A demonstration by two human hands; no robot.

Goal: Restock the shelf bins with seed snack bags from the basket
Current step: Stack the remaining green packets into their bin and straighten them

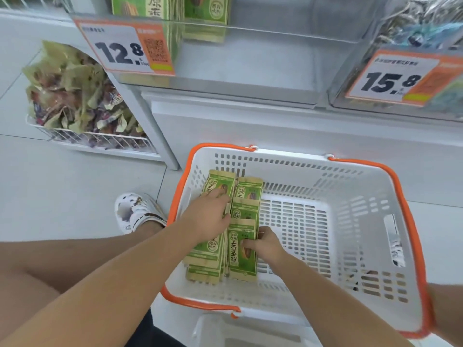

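Green-and-kraft seed snack bags point(226, 221) packed in two rows against the left wall of the white basket point(350, 196). Left hand point(209, 215) lying flat on the left row, fingers fairly straight; right hand point(264, 242) curled over the nearest bag of the right row (thumb hidden behind it). Best to square a small stack, clamp from both sides, then lift to the clear shelf bin point(250, 71) above. Bag count unclear; the bin's upper part cut off.
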